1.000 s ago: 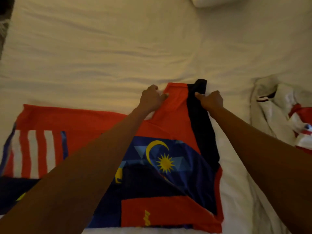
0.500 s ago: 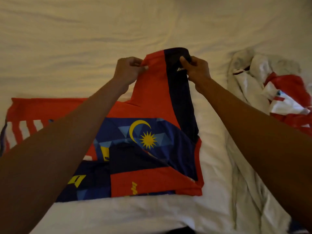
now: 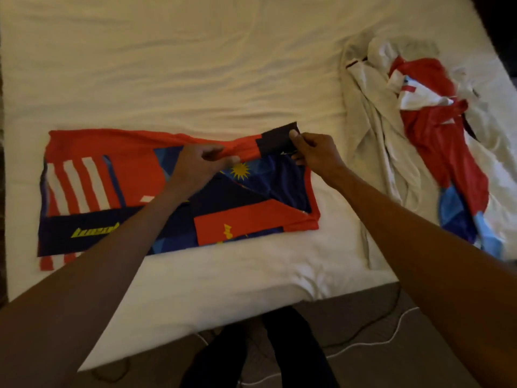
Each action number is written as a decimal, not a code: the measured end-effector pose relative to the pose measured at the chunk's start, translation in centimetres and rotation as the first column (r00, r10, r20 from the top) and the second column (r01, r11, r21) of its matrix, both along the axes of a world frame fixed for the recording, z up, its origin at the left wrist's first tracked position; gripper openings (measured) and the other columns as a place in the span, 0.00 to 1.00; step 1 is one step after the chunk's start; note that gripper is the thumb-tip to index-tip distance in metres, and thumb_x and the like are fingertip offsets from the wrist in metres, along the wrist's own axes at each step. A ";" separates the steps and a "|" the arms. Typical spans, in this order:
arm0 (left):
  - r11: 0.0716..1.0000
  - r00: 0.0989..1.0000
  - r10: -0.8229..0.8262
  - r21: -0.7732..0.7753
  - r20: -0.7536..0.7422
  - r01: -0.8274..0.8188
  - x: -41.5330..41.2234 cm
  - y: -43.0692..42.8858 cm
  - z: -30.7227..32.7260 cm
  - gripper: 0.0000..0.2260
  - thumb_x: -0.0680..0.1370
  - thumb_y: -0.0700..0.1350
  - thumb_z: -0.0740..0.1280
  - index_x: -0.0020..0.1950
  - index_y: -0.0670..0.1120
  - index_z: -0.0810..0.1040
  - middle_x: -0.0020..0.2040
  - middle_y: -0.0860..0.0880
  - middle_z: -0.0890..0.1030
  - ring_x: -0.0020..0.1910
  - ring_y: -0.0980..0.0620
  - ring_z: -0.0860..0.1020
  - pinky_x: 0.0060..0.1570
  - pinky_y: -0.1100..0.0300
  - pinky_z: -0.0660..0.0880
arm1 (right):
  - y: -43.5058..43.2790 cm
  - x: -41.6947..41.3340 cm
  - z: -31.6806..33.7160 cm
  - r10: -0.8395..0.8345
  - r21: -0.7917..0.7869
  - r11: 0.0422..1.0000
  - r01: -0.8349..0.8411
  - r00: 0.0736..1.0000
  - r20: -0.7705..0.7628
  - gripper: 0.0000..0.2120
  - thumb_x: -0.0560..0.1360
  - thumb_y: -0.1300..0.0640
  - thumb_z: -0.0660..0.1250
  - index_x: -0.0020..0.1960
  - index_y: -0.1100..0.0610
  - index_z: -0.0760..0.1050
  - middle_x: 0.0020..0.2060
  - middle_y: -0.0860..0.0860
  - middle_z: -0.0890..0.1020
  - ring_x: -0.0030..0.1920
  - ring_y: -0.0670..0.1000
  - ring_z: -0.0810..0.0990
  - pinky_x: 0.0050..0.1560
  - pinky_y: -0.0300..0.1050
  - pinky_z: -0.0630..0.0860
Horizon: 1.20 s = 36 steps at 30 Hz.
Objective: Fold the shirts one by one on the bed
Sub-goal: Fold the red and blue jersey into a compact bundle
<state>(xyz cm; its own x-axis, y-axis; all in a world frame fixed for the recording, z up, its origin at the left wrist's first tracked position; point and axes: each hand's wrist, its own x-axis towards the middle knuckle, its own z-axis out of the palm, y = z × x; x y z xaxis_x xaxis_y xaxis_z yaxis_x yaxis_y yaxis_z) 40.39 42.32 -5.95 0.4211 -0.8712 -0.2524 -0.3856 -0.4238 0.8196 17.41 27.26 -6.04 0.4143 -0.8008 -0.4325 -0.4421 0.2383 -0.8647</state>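
A red, navy and blue shirt (image 3: pixel 117 175) with white stripes and a yellow sun emblem lies flat across the white bed (image 3: pixel 195 65), long side running left to right. Its sleeve is folded down over the body near the top right. My left hand (image 3: pixel 200 161) pinches the red edge of that sleeve just above the sun emblem. My right hand (image 3: pixel 313 151) pinches the sleeve's dark navy cuff at the shirt's upper right corner. Both forearms reach in from the near side.
A crumpled heap of other shirts (image 3: pixel 414 135), white, red and light blue, lies on the bed's right side. The near bed edge (image 3: pixel 251 298) runs below the shirt. On the floor are my legs (image 3: pixel 265 351) and a white cable (image 3: pixel 363 345).
Both hands brought the raised sleeve down and toward me, laying it over the shirt's body. The view pulled back, so the bed edge and the floor show.
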 end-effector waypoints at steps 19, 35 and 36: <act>0.890 0.916 -0.338 0.390 0.218 0.236 -6.6 11.1 -5.7 0.13 0.74 0.57 0.70 0.54 0.53 0.84 0.55 0.50 0.84 0.54 0.46 0.81 0.51 0.53 0.77 | 10.5 -5.8 -6.4 0.116 -0.407 0.816 -0.409 0.807 -0.579 0.16 0.70 0.72 0.63 0.54 0.58 0.78 0.54 0.56 0.77 0.52 0.57 0.76 0.45 0.49 0.74; 0.478 0.368 0.853 0.272 -0.370 -0.835 19.3 13.0 -5.8 0.04 0.78 0.39 0.70 0.44 0.42 0.78 0.38 0.43 0.80 0.34 0.51 0.80 0.40 0.60 0.81 | 13.7 25.1 -6.1 -0.160 0.744 0.660 0.103 0.987 0.005 0.28 0.81 0.44 0.61 0.67 0.68 0.69 0.58 0.60 0.79 0.53 0.55 0.81 0.38 0.42 0.78; 0.449 0.324 0.860 0.282 -0.395 -0.848 20.9 12.9 -6.1 0.04 0.78 0.37 0.70 0.43 0.41 0.78 0.38 0.43 0.81 0.33 0.52 0.79 0.40 0.60 0.81 | 13.8 26.4 -6.7 -0.247 0.779 0.605 0.164 0.969 -0.012 0.30 0.81 0.44 0.62 0.70 0.68 0.67 0.62 0.61 0.77 0.58 0.56 0.79 0.40 0.43 0.78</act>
